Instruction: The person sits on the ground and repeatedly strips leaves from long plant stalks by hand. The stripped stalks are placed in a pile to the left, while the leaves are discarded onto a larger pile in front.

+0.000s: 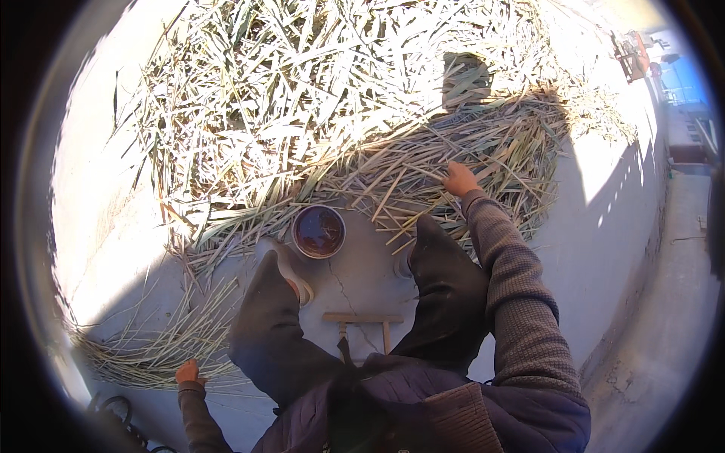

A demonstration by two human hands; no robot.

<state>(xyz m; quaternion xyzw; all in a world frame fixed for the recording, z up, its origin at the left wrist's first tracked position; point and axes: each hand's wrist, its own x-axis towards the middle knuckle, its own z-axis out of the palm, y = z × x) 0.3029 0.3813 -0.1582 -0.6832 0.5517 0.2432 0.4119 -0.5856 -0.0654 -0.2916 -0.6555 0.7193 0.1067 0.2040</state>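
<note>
My right hand [460, 179] reaches onto the shaded near side of a big heap of dry plant stalks and leaves [317, 102]; its fingers are at the stalks, and whether they grip any is unclear. Off to the left, my left hand [190, 372] is at the edge of a low bundle of thin, stripped stems [147, 351]. Its fingers look curled, but a hold on the stems cannot be made out. Between my feet stands a round container of dark reddish liquid [319, 231], close against the heap.
A small wooden stool frame [362, 319] shows between my legs on the cracked concrete floor [351, 283]. Black curved objects [116, 407] lie at the lower left. A reddish object [634, 56] stands far off at the upper right, near a raised edge.
</note>
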